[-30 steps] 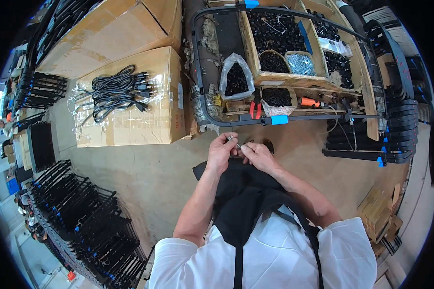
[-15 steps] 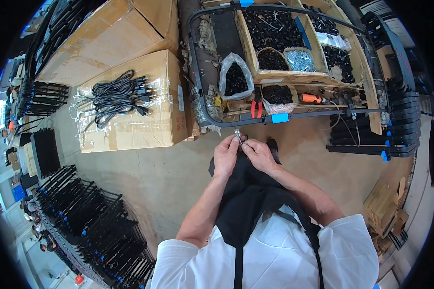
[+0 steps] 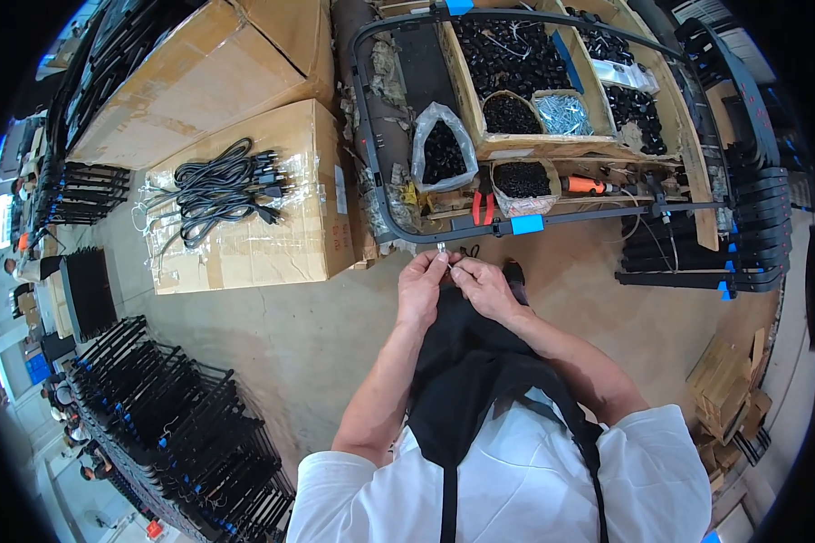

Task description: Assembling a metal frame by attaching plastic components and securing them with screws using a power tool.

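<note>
Landmark: the black frame (image 3: 570,217), its near rail crossing just beyond the hands.

Change over the last second: the hands have drawn closer together, and the small metallic piece (image 3: 442,248), aslant between them a second ago, now points its bright end up toward the frame's near rail. Reads as a re-grip, the piece being turned or adjusted in the fingers — a judgement, not something seen.

Left hand (image 3: 418,288): narrow, thumb and finger pinching the piece, on the wearer's side of the frame. Right hand (image 3: 486,290): likewise narrow, fingertips apparently on the piece's lower part. The piece sits just short of the frame's near rail; in this view its tip comes close to the rail, contact not established.

Around the frame, unchanged: red-handled pliers (image 3: 483,206) and plastic bag (image 3: 470,154) within its outline, blue tape (image 3: 527,223) on its near rail, carton (image 3: 272,258) with black cables (image 3: 226,190) to its left.

Hard to make out: fingers cover most of the piece, so its kind and lower end cannot be told. A dark loop (image 3: 471,251) shows beyond the right fingers, near the frame — whether it joins the piece is unclear. Curled fingers hidden.
</note>
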{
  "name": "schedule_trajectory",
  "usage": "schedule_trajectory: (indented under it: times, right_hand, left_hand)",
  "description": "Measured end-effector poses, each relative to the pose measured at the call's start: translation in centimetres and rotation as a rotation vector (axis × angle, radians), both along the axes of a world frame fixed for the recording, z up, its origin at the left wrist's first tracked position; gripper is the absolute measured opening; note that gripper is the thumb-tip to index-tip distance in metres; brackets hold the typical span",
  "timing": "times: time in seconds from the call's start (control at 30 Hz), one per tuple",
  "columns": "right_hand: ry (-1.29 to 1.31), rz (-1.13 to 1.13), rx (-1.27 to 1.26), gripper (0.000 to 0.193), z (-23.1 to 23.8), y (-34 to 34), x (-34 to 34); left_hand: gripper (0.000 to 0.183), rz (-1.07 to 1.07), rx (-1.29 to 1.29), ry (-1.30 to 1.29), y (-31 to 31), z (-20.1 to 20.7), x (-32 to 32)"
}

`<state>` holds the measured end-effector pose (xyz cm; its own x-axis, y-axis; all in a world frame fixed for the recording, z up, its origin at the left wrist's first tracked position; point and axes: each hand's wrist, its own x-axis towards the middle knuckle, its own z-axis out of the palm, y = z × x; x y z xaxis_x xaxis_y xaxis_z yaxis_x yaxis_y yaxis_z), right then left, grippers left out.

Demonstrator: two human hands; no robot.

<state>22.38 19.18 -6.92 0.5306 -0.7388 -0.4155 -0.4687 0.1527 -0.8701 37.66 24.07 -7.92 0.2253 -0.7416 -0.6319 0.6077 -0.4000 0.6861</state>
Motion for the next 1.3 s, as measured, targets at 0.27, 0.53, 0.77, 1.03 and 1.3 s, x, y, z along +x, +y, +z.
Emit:
schedule_trajectory:
  times: [0.27,0.53,0.77,1.03,1.3]
  right_hand:
    - [-0.192,-0.133,0.171,0.028,-0.6,-0.6,0.6]
    - [-0.180,-0.147,0.205,0.027,-0.9,-0.3,1.0]
    - [-0.128,-0.110,0.144,0.026,0.2,-0.8,0.8]
    - [-0.097,-0.133,0.252,0.025,0.2,-1.2,0.1]
    - [-0.114,-0.099,0.328,0.023,-0.1,-1.8,0.0]
  left_hand:
    - [0.018,0.061,0.019,-0.024,-1.3,-0.3,-0.5]
    - [0.018,0.052,0.063,-0.071,-1.8,0.1,-0.1]
    - [0.017,0.205,0.029,0.028,-0.8,0.6,-1.9]
    - [0.016,0.178,0.052,-0.061,-1.3,0.9,-2.5]
    - [0.020,0.172,0.076,-0.145,-1.6,1.9,-2.6]
